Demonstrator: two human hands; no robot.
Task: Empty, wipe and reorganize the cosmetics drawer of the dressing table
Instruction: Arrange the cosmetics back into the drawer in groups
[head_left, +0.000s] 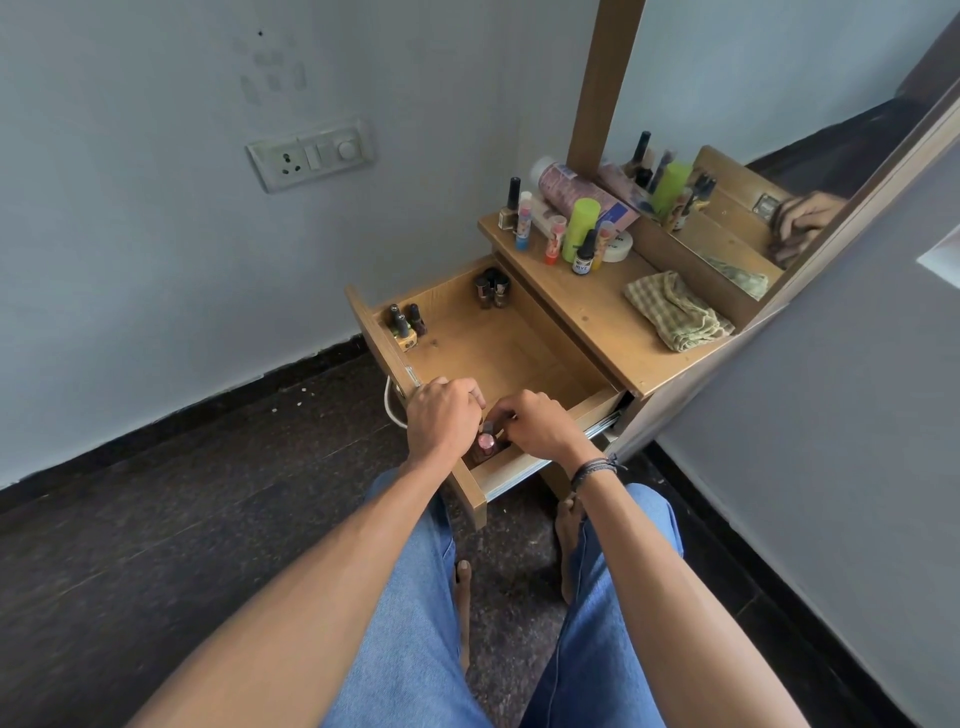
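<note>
A: Where are we working in the drawer (498, 358)?

B: We are reaching into its near corner, where a few small bottles (487, 442) are standing between our hands. Our right hand (540, 427) is pinching the top of one of them. Our left hand (444, 422) is curling over the same cluster, but its fingertips are hidden, so we cannot tell whether it is holding anything.

A: What else is sitting inside?

B: Some polish bottles (407, 323) are standing in the far corner against the drawer front (371, 332). A dark cluster (492, 287) is tucked in the back corner under the tabletop (597, 312). Between the groups, the drawer floor is giving us open room.

A: And the edges?

B: Our wrists are crossing the near side wall. Up top, tubes (555, 239) and a green bottle (582, 226) are crowding the far end, and a checked cloth (675, 312) is lying crumpled beside the mirror (737, 228).
</note>
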